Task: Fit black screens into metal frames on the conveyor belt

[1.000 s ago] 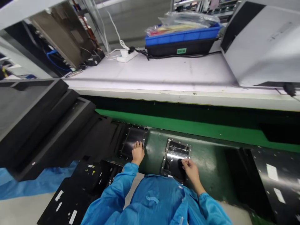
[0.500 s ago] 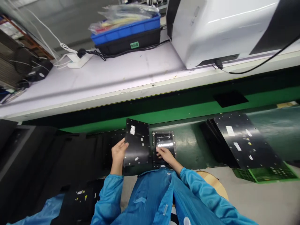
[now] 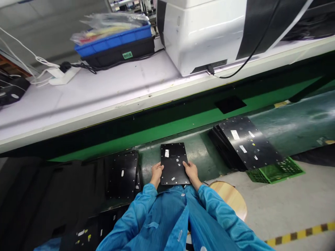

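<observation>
A flat black panel (image 3: 172, 171) with small fasteners along its edges and several white stickers lies in front of my body, over the green bench (image 3: 202, 153). My left hand (image 3: 157, 173) grips its left edge, thumb on top. On the opposite edge, my right hand (image 3: 192, 172) holds it the same way. Whatever is beneath the panel is hidden. To the left is a stack of similar black panels (image 3: 121, 177). Another tilted stack of black panels (image 3: 246, 143), also stickered, sits to the right.
Beyond the bench runs a white table (image 3: 112, 92) carrying a blue bin (image 3: 115, 40) of plastic bags, a power strip (image 3: 65, 75) and a large white machine (image 3: 201, 35). A round wooden stool (image 3: 230, 198) and a green crate (image 3: 281, 170) stand on the floor at right.
The panel my left hand held tilted has come right, over the smaller framed panel, which no longer shows. My right hand has moved from that framed panel to the held panel's right edge.
</observation>
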A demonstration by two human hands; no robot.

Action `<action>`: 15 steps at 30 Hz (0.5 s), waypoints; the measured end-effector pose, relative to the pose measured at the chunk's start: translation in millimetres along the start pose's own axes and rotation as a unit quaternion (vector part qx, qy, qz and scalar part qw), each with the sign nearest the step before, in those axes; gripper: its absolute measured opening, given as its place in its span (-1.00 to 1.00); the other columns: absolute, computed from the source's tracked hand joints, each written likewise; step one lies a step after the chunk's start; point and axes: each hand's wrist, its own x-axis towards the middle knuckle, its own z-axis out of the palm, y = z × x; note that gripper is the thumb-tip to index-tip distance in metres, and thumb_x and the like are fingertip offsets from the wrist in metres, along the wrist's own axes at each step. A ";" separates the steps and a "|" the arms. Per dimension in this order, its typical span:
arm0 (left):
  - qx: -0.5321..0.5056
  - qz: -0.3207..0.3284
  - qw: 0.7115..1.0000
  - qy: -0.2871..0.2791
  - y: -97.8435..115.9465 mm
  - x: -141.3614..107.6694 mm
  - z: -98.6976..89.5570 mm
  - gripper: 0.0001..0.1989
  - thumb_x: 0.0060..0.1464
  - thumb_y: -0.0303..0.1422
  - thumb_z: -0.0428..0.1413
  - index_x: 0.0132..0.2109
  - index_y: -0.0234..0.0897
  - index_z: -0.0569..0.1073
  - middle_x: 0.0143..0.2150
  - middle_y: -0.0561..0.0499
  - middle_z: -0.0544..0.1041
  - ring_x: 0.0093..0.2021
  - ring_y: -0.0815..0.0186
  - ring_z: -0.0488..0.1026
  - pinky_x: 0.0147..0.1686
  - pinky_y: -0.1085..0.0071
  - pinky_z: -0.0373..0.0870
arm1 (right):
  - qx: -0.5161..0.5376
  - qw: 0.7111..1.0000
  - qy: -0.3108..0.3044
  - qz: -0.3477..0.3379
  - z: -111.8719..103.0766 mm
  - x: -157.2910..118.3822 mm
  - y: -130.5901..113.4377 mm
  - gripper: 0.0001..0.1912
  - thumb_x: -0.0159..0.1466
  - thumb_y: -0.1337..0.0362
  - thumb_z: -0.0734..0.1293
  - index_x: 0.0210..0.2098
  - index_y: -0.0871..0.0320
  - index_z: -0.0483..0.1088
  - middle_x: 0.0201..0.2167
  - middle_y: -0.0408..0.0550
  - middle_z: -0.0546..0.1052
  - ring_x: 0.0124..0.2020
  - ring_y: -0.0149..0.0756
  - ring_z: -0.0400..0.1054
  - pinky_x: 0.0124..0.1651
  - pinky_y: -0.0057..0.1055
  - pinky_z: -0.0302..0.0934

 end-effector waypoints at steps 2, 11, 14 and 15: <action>0.012 -0.017 1.000 0.022 -6.7 -2.3 -4.5 -0.50 0.01 -0.32 0.45 0.09 -0.45 0.65 -0.04 -0.34 0.73 0.00 0.06 0.69 0.19 0.02 0.57 | -0.019 0.999 0.007 0.032 1.8 -4.3 1.5 -0.44 0.26 -0.24 0.29 -0.13 0.09 0.61 -0.21 0.04 0.71 -0.16 -0.05 0.56 -0.03 -0.17 0.39; 0.110 -0.009 0.990 0.086 -20.3 -1.2 7.6 -0.56 0.06 -0.35 0.39 0.08 -0.45 0.65 0.00 -0.34 0.73 0.03 0.08 0.69 0.21 0.13 0.54 | -0.143 0.989 0.021 0.014 -10.0 -8.5 -8.9 -0.55 0.38 0.03 0.29 0.09 0.12 0.59 -0.02 0.12 0.68 0.04 -0.04 0.56 0.09 -0.22 0.36; 0.172 -0.006 0.980 0.097 -19.2 -3.5 5.0 -0.60 0.00 -0.37 0.41 0.01 -0.37 0.69 0.02 -0.31 0.73 0.15 0.00 0.64 0.30 0.10 0.46 | -0.207 0.978 0.009 0.000 -16.8 -13.4 -12.7 -0.56 0.39 0.09 0.29 0.14 0.10 0.60 0.06 0.16 0.65 0.08 -0.04 0.55 0.11 -0.24 0.35; 0.193 -0.004 0.976 0.099 -18.6 -4.9 2.5 -0.63 0.00 -0.38 0.40 -0.01 -0.34 0.70 0.06 -0.31 0.71 0.22 -0.02 0.59 0.35 0.09 0.40 | -0.218 0.976 0.007 -0.003 -18.6 -15.9 -13.0 -0.57 0.40 0.11 0.28 0.14 0.10 0.60 0.06 0.17 0.65 0.09 -0.03 0.55 0.12 -0.24 0.35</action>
